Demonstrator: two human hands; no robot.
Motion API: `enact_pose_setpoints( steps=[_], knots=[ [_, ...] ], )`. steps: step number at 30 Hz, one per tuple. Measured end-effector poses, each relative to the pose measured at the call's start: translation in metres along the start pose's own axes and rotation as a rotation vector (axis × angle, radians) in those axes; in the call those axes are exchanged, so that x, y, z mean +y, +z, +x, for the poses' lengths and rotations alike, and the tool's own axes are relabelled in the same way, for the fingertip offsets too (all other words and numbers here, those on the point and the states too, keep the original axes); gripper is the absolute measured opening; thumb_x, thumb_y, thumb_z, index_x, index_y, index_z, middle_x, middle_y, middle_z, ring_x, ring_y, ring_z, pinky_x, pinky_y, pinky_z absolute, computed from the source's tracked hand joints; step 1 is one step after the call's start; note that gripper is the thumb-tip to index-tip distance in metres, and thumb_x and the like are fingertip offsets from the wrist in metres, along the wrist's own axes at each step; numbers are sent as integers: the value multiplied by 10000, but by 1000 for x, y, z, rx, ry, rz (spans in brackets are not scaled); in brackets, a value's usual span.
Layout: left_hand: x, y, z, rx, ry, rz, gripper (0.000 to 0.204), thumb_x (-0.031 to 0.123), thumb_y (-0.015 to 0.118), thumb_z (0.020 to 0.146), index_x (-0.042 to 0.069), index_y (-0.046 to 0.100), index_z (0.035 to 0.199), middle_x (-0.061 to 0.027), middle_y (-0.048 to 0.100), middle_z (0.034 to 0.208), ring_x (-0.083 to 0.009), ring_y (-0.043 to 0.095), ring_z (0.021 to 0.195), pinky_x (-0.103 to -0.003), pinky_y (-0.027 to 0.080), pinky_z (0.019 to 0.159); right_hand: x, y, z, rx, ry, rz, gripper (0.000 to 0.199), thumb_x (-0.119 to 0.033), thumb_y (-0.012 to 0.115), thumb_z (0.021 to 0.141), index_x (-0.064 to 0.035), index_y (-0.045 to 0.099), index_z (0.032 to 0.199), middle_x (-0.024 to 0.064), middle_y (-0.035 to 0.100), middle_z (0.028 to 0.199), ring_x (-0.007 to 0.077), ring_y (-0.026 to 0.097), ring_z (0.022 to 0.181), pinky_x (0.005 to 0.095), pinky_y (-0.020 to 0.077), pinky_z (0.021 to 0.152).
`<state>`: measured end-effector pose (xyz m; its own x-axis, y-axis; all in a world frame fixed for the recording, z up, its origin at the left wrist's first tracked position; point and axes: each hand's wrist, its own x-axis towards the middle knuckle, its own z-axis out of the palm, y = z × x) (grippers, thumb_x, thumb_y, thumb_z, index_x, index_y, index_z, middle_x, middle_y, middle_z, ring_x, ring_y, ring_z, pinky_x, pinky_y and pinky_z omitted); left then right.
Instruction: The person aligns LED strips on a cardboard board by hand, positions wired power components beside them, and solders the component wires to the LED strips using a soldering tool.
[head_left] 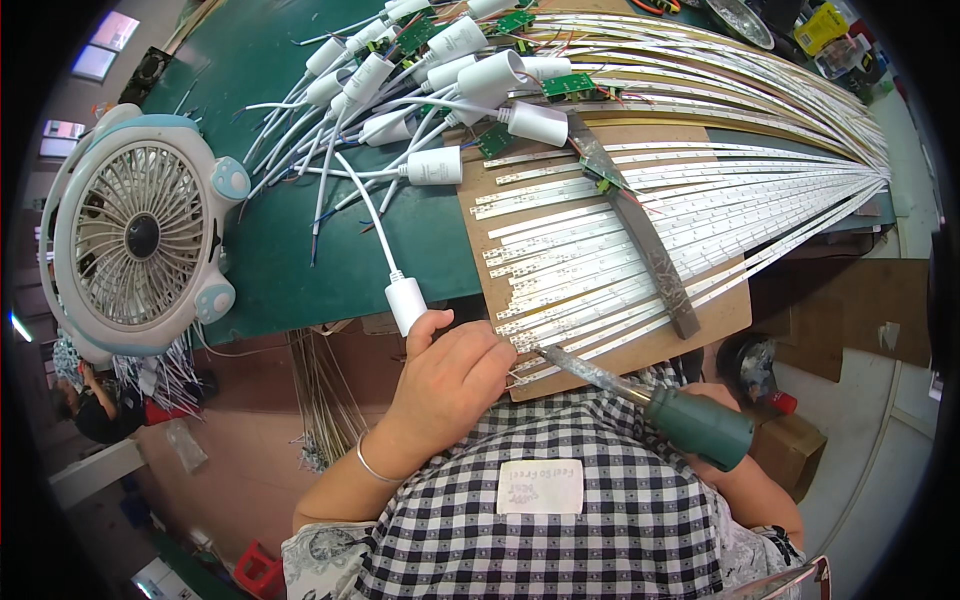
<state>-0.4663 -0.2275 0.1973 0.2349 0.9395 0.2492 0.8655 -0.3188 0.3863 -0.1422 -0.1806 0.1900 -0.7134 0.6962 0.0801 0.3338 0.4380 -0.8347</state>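
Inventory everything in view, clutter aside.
Fan: one, white-blue, table's left.
Table: one, green, under fan.
Wired caps: over ten, white, far tabletop.
Circuit boards: several, green, among caps.
Panel: one, brown, table's near edge.
Strips: many, white, centre to right.
Bar: one, grey, across strips.
Soldering iron: one, green-handled, tip at strips.
Apron: one, black-white check, worn.
Box: one, brown, right floor.
Left fingers: one set, bare, by strip ends.
Right fingers: one set, bare, gripping iron.

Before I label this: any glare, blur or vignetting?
Head view, rim: black vignette rounds off the corners, and a small light glows at far left; head view, centre: left hand and soldering iron look fairly crisp, white strips bright and pale.
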Motion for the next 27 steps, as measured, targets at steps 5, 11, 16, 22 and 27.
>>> enact_pose_setpoints(
  steps=[5,11,16,22,27],
  knots=[
    [-2,-1,0,11,18,-5,278,23,711,656,95,620,908,-36,625,894,-182,635,869,-426,342,995,0,0,6,-27,-50,-17,386,-174,696,746,16,608,1070,113,664,965,249,660,853,310,529,765],
    [-3,1,2,-7,30,5,254,92,712,688,100,600,916,-28,599,908,-184,621,893,-449,316,1043,1,1,12,-7,-183,-141,339,-151,666,753,8,621,1049,107,670,946,246,667,822,305,533,755],
    [-4,4,1,11,25,-1,250,78,705,684,105,599,909,-24,583,883,-180,612,881,-447,304,1050,-8,1,4,38,162,148,279,-145,684,742,-17,663,989,99,675,969,240,665,843,302,526,766],
    [-4,3,2,42,7,-10,258,16,723,648,121,622,861,-16,597,830,-168,625,848,-430,306,1039,7,-2,0,-84,37,-5,274,-145,692,745,-25,669,990,98,671,960,245,656,826,306,515,752],
    [-3,5,2,58,-23,-24,237,14,721,654,119,606,832,-13,585,818,-171,617,831,-428,310,1035,3,-1,3,-73,38,-17,267,-157,688,752,-29,670,986,97,668,954,248,656,831,305,514,758]
  ],
)
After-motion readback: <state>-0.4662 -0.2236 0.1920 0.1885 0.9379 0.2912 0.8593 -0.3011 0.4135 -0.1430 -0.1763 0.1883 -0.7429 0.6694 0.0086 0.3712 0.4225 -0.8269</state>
